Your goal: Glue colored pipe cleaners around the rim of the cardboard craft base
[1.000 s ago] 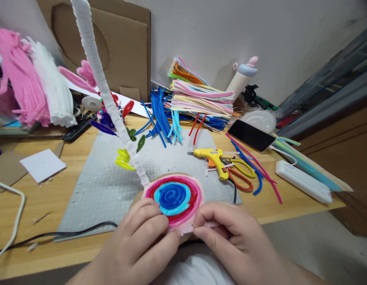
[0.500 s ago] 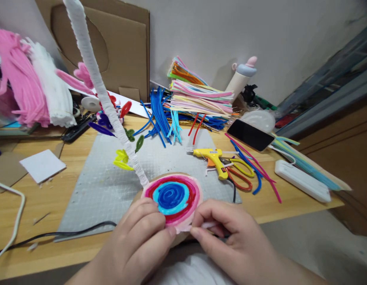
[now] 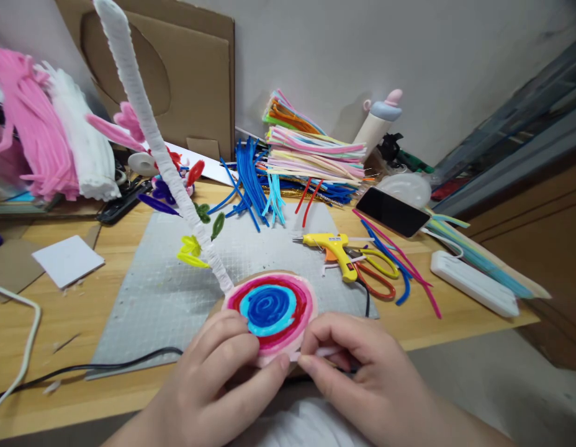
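Observation:
A round cardboard disc [image 3: 269, 307], coiled with blue, light blue, red and pink pipe cleaners, is held at the table's near edge. My left hand [image 3: 232, 366] grips its lower left side, with the thumb pressed on the bottom rim. Between the thumb and forefinger of my right hand [image 3: 348, 357] is a pale pink pipe cleaner [image 3: 326, 352], which runs along the rim towards my left thumb. From the disc's upper left rises a white-wrapped stick [image 3: 162, 155], with yellow, green, purple, red and pink pipe-cleaner shapes beside it.
A yellow glue gun [image 3: 332, 248] and scissors [image 3: 378, 288] lie on the grey cutting mat [image 3: 153, 310]. Behind are pipe-cleaner bundles [image 3: 316, 152] and a phone [image 3: 391, 211]. A white power strip [image 3: 474, 284] is at right, a white card [image 3: 67, 261] at left.
My left thumb has slid right along the disc's bottom rim, closer to my right fingertips. The right hand and the disc have hardly moved.

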Action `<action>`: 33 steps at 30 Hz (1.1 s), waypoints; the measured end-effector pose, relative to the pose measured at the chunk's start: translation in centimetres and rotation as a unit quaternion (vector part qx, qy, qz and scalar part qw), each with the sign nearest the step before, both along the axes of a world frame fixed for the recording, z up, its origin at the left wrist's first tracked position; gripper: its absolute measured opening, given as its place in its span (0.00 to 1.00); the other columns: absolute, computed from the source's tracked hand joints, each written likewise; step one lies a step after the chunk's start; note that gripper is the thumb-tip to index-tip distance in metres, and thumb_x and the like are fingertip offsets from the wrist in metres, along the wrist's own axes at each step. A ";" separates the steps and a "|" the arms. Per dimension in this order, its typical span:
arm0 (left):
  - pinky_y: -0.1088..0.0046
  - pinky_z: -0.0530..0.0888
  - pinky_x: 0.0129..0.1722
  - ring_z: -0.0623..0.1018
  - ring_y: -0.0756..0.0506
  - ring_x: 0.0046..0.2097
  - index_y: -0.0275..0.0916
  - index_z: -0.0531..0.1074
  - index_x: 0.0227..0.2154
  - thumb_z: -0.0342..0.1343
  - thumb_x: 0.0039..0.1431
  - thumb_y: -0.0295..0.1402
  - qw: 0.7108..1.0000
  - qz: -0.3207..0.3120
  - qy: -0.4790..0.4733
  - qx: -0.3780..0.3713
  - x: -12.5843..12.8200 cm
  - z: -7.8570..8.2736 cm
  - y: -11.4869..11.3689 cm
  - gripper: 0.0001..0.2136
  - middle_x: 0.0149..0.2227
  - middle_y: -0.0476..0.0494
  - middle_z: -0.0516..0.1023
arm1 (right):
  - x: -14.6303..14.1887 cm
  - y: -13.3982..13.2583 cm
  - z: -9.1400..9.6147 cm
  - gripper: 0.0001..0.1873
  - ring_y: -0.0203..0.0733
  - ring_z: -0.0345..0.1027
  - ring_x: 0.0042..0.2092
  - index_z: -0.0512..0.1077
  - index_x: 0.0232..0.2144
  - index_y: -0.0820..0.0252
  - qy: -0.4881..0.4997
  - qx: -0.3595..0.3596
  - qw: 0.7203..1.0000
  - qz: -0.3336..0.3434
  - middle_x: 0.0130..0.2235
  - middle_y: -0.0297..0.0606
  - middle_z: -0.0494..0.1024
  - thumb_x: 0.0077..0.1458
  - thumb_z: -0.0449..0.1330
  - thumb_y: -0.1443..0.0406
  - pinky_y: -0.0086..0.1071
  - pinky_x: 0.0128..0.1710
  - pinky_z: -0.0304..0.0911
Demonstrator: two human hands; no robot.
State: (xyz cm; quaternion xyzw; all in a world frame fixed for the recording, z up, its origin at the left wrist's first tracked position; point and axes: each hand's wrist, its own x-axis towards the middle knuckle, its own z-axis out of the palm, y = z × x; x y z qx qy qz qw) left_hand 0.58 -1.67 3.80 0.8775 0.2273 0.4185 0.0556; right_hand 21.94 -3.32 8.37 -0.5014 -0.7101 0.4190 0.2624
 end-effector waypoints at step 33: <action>0.57 0.68 0.57 0.69 0.42 0.53 0.34 0.70 0.50 0.54 0.59 0.21 0.999 0.011 0.035 -0.020 -0.5 -0.9 -0.4 0.16 0.43 0.41 0.72 | 0.2 0.0 -0.2 0.06 0.31 0.61 0.26 0.70 0.29 0.57 0.007 -0.020 1.000 0.003 0.26 0.29 0.72 0.59 0.56 0.65 0.24 0.25 0.57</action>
